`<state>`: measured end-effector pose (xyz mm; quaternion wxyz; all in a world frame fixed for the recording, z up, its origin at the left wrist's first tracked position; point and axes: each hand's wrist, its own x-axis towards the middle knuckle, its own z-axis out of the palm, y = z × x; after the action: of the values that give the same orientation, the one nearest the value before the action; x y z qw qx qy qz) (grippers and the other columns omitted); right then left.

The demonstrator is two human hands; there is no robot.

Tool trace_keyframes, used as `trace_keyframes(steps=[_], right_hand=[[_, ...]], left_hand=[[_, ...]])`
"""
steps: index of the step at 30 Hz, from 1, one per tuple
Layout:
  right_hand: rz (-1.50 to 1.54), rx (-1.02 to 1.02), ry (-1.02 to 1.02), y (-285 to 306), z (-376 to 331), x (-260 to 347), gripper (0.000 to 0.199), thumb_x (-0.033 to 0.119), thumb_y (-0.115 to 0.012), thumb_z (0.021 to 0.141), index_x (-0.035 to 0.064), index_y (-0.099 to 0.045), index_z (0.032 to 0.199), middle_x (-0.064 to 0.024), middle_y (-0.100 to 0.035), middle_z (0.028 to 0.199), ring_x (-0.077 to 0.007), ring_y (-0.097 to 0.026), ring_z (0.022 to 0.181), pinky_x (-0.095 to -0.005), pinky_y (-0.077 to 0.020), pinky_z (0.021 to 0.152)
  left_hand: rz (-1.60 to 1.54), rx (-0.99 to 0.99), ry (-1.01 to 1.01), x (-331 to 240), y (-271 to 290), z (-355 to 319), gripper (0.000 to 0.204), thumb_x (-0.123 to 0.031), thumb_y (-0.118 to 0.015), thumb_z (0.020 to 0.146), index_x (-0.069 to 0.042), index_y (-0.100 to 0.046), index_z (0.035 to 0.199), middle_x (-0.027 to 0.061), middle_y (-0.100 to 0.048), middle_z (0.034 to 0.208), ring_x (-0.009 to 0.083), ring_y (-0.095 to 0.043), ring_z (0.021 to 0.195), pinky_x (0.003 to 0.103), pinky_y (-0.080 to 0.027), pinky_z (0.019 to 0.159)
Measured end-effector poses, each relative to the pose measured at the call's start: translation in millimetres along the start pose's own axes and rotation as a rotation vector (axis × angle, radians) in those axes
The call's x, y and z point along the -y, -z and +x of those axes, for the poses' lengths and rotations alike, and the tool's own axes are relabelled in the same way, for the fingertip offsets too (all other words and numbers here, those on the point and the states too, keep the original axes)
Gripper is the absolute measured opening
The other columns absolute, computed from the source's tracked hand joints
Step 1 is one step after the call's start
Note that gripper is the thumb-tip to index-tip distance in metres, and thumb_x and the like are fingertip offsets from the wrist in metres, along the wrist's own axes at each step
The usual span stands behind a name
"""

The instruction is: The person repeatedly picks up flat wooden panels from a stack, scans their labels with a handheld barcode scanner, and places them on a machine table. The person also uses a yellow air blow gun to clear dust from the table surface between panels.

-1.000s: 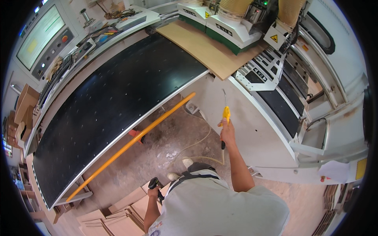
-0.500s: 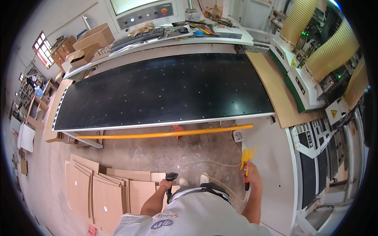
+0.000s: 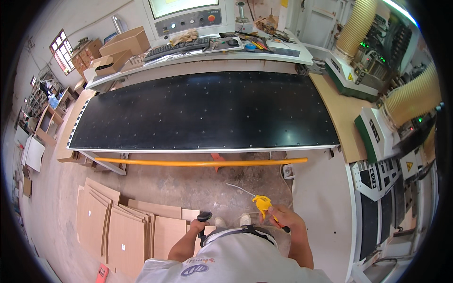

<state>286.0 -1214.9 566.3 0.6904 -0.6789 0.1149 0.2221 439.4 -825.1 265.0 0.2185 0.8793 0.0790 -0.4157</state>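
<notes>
My left hand [image 3: 196, 226] is wrapped round the handle of a black handheld scanner [image 3: 204, 216], held low beside my waist, left of my shoes. In front of my right hip, my right hand [image 3: 289, 218] grips a yellow air blow gun [image 3: 262, 203]. Its thin metal nozzle points forward and to the left, above the floor. A red and black fitting pokes out below that hand. Ahead of both hands stretches a long black table [image 3: 207, 113] dotted with small studs; neither hand touches it.
A yellow rail [image 3: 203, 163] runs along the table's near side. Brown panels [image 3: 125, 231] lean in stacks at the lower left. A control desk [image 3: 188, 61] with keyboard and tools stands behind the table. Machine heads with ribbed hoses [image 3: 415, 92] rise on the right, above a wooden board [image 3: 339, 113].
My right hand has swung leftward with the blow gun, whose nozzle now shows clearly. The nearer machine head on the right has shifted toward me. My left hand keeps the scanner in nearly the same place.
</notes>
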Motion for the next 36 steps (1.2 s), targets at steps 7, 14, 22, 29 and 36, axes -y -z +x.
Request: trace_keyframes(steps=[7,14,22,29,36], right_hand=[[-0.018,-0.226,-0.047,16.2,6.8,-27.1,0.048,0.046,-0.035,0.108,0.0078,-0.062,0.101,0.0025,-0.046,0.051,-0.0082,-0.04,0.038,-0.0259,-0.0333,0.041],[0.131,-1.104,0.164,40.8,21.1,-76.5,0.048,0.049,-0.036,0.108,0.0067,-0.056,0.1,-0.0011,-0.051,0.062,-0.0092,-0.041,0.035,-0.0251,-0.0358,0.036],[0.298,-1.454,0.135,54.7,10.0,-126.5,0.05,0.052,-0.037,0.107,0.0051,-0.052,0.104,-0.0046,-0.057,0.082,-0.0102,-0.046,0.039,-0.0263,-0.038,0.036],[0.288,-1.549,0.099,52.3,-9.3,-118.0,0.049,0.049,-0.04,0.106,0.0047,-0.055,0.094,-0.0074,-0.056,0.072,-0.0179,-0.053,0.048,-0.0338,-0.0435,0.046],[0.33,-1.679,0.147,56.5,-21.5,-110.6,0.05,0.052,-0.039,0.107,0.0047,-0.05,0.097,-0.0051,-0.051,0.065,-0.0136,-0.046,0.037,-0.0294,-0.0374,0.036]], left_hand=[[-0.156,-0.015,-0.014,26.2,-22.2,24.1,0.063,-0.041,-0.087,0.063,0.001,-0.074,0.109,0.0188,-0.074,0.108,0.0295,-0.072,0.099,0.039,-0.056,0.087],[-0.206,-0.018,-0.001,22.5,-26.7,18.9,0.057,-0.028,-0.09,0.062,0.003,-0.073,0.106,0.0158,-0.074,0.103,0.0268,-0.071,0.092,0.039,-0.056,0.081],[-0.234,-0.018,-0.057,0.3,-13.9,14.0,0.041,-0.025,-0.088,0.063,0.004,-0.073,0.089,0.0133,-0.072,0.079,0.0244,-0.069,0.065,0.038,-0.056,0.062],[-0.319,0.024,-0.076,-3.8,-14.5,25.7,0.03,-0.015,-0.085,0.066,0.0,-0.071,0.088,0.009,-0.066,0.076,0.0225,-0.063,0.059,0.039,-0.05,0.053],[-0.324,0.045,-0.047,5.4,-12.3,21.9,0.03,-0.013,-0.085,0.065,-0.001,-0.071,0.089,0.008,-0.067,0.078,0.0216,-0.063,0.062,0.039,-0.051,0.056]])
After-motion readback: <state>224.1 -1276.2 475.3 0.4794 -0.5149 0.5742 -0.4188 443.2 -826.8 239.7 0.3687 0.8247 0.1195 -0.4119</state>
